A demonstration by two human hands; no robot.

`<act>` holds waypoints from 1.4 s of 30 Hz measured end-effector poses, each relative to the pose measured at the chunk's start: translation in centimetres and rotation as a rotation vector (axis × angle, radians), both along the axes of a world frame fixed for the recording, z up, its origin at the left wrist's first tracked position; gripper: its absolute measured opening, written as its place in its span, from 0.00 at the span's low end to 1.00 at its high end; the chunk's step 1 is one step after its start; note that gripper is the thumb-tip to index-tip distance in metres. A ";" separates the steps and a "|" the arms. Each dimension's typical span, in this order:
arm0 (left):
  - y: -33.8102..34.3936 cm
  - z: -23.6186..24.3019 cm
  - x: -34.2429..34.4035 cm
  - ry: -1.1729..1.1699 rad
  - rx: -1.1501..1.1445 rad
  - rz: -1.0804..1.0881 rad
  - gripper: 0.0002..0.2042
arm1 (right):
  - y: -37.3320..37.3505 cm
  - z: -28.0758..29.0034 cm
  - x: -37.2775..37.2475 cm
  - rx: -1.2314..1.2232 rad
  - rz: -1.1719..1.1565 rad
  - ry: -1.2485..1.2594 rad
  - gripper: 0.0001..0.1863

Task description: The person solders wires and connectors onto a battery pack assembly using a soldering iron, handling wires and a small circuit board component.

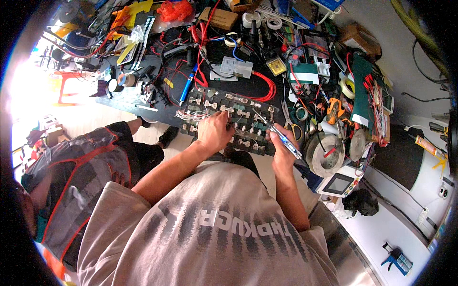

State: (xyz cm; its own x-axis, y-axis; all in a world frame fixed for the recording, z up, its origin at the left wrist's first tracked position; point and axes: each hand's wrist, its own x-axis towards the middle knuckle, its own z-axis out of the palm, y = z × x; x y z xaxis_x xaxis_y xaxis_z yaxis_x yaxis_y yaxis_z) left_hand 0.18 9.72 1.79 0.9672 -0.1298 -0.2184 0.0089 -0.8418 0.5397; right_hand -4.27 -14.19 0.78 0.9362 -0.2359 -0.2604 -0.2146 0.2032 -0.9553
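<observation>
A dark battery-pack-like panel [245,102] with rows of metal tabs lies at the near edge of the black bench. My left hand [217,131] rests over its middle, fingers bent and pressed together at the tabs; what they pinch is hidden. White wires [191,115] bunch at the panel's left side, beside that hand. In my right hand [282,145] is a soldering iron [286,141] with a blue and clear handle, its thin metal shaft slanting up and left over the panel's right part. The tip looks close to the tabs; contact cannot be made out.
A blue pen-shaped tool [189,85] and a coil of red wire [265,87] lie beyond the panel. To the right are scissors [296,131], an orange tool [335,110], a metal reel [325,155] and a control box [338,184]. Another person [86,167] sits at my left.
</observation>
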 end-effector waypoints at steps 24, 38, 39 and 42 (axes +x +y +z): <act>0.0 1.1 1.5 0.060 -0.054 -0.103 0.13 | 1.2 0.4 -0.4 -0.043 0.090 0.033 0.14; 0.1 0.7 1.5 0.043 -0.072 -0.092 0.12 | 1.6 -0.6 -0.3 -0.085 0.121 0.034 0.14; 0.1 0.7 1.5 0.043 -0.072 -0.092 0.12 | 1.6 -0.5 -0.3 -0.098 0.127 0.027 0.14; 0.2 1.0 1.5 0.050 -0.086 -0.091 0.12 | 1.5 -0.3 -0.4 -0.111 0.145 0.015 0.14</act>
State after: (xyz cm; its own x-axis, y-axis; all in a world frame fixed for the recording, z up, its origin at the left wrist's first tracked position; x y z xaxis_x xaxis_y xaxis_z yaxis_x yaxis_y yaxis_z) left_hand 1.73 9.89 2.82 0.9389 -0.2367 -0.2501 -0.0366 -0.7907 0.6111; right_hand -4.69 -12.73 0.48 0.9588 -0.1269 -0.2543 -0.2481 0.0628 -0.9667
